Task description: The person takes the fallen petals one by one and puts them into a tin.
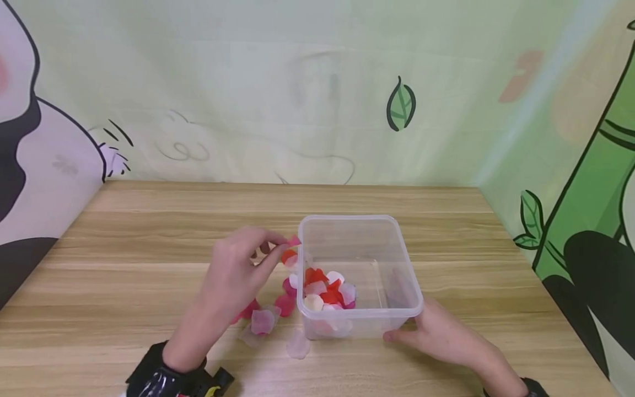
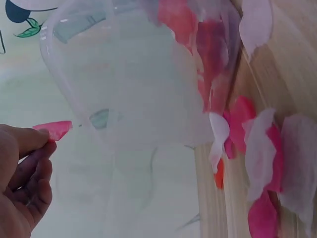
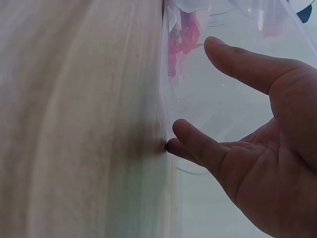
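My left hand (image 1: pixel 238 262) pinches a pink petal (image 2: pixel 54 130) between thumb and fingertips, just outside the left rim of a clear plastic container (image 1: pixel 359 313). Red, white, pale pink and magenta petals (image 1: pixel 331 296) lie inside that container, towards its near left corner. At the container's near right corner, my right hand (image 1: pixel 444 333) rests against the wall with thumb and fingers spread and fairly straight, as the right wrist view shows. More loose petals (image 1: pixel 263 321) lie on the table between the left forearm and the container.
The wooden table (image 1: pixel 149 231) bears the container and the petals. A single pale petal (image 1: pixel 298 345) lies by the container's front left corner. Behind stands a cloth backdrop (image 1: pixel 248 110) with printed leaves and panda shapes, which also runs along both sides.
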Demonstrator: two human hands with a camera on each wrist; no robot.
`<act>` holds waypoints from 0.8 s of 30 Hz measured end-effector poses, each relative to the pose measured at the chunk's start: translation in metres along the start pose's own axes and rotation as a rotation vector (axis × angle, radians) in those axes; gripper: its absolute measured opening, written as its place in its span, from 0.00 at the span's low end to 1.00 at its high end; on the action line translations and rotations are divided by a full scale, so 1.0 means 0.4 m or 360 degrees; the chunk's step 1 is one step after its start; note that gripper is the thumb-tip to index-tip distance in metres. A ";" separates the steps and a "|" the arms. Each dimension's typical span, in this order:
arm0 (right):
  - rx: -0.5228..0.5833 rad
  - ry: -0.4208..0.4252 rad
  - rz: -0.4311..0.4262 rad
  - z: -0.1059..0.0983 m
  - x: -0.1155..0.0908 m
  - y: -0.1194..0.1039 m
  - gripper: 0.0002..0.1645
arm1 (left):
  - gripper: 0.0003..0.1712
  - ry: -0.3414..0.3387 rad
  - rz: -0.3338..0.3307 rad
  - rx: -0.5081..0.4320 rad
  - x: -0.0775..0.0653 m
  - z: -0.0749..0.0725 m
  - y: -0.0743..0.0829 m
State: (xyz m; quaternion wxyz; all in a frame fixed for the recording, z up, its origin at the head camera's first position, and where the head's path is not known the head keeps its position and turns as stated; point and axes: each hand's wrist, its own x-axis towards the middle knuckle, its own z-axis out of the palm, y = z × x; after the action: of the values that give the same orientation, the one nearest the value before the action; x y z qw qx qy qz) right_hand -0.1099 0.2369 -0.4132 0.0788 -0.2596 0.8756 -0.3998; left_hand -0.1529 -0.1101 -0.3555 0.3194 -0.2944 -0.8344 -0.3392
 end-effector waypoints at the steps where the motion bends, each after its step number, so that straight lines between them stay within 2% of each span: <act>1: -0.0006 0.0001 -0.0005 0.000 0.000 -0.001 0.53 | 0.11 0.0020 0.0028 -0.0036 -0.001 0.002 0.006; 4: -0.0022 0.0003 -0.0013 0.000 -0.001 -0.001 0.54 | 0.12 0.0025 0.0094 -0.0127 -0.002 0.010 0.026; 9: -0.0022 0.0012 -0.0008 0.000 0.000 -0.002 0.54 | 0.11 -0.0079 0.0074 -0.0197 -0.008 0.021 0.051; 15: -0.0018 0.0009 0.0015 0.002 0.000 0.000 0.54 | 0.11 -0.0132 0.0054 -0.0203 -0.011 0.028 0.054; 20: 0.0006 0.0005 0.0011 0.002 0.000 0.000 0.52 | 0.11 -0.0125 0.0043 -0.0193 -0.011 0.029 0.051; 24: 0.0017 0.0004 -0.0017 0.001 0.001 0.000 0.49 | 0.09 -0.0107 -0.0010 -0.0144 -0.010 0.022 0.046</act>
State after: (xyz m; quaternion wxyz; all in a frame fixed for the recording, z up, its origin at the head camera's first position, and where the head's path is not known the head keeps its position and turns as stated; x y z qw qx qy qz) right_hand -0.1102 0.2364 -0.4136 0.0768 -0.2634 0.8721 -0.4052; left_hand -0.1403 -0.0934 -0.3563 0.2765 -0.3171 -0.8294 -0.3675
